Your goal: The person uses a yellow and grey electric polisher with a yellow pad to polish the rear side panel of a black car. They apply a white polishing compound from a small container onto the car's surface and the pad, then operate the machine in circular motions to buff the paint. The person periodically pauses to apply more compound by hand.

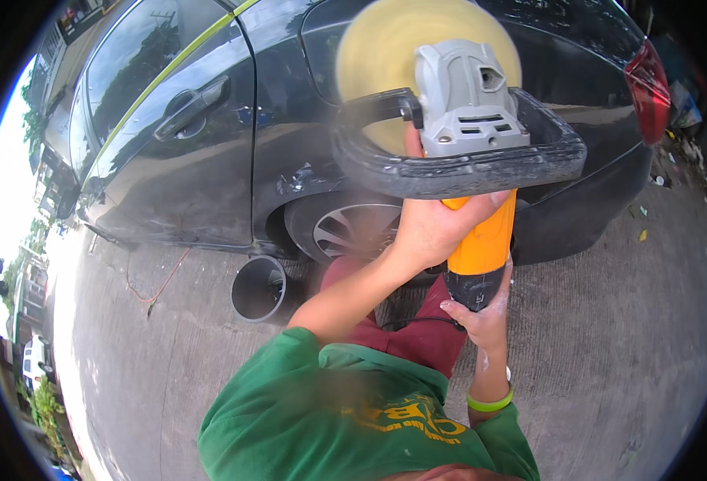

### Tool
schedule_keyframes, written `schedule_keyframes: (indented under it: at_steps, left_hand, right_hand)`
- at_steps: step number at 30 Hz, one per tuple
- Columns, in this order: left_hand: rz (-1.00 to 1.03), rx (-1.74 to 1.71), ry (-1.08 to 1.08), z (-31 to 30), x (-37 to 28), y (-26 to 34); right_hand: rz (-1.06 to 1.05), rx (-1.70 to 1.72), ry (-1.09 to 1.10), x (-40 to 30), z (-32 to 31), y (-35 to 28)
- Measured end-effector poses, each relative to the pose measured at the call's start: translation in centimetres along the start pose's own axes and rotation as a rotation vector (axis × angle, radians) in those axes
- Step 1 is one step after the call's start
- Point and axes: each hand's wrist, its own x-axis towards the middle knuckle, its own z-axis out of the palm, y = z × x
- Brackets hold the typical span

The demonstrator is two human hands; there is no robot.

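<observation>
Both my hands hold an orange and grey power polisher (pixel 485 234) with a black loop handle (pixel 461 171). My left hand (pixel 431 228) grips the body just below the loop handle, with one finger up beside the grey head. Lower down, my right hand (pixel 488 315) is wrapped round the black rear end, white residue on its skin. The round yellow pad (pixel 383 54) looks blurred, as if spinning, and lies over the dark car's rear side panel (pixel 569 78); whether it touches the paint is hidden.
Below the panel is the car's rear wheel (pixel 353 231), with a dark open bucket (pixel 259 288) on the concrete left of it. A thin reddish cord (pixel 164 288) lies farther left. Yellow-green tape (pixel 167 78) runs along the door's window edge. The red tail light (pixel 649 93) is at right.
</observation>
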Motion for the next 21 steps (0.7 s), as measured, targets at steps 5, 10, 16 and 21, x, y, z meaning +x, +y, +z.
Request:
schedule_keyframes:
  at_steps: [5,10,16,21]
  left_hand:
    - [0.087,0.215,-0.236,2.4,3.1,-1.5]
    - [-0.028,0.217,-0.020,-1.9,1.6,1.3]
    - [-0.005,-0.008,0.307,-12.8,-2.7,1.7]
    - [-0.011,0.064,0.390,-13.6,-7.5,0.3]
  right_hand:
    - [0.038,0.159,0.123,0.3,-0.9,0.4]
    - [-0.121,0.061,-0.044,2.7,2.8,-1.3]
    - [-0.087,-0.231,-0.309,4.4,7.8,-1.2]
    - [-0.070,-0.304,-0.383,3.0,8.0,1.4]
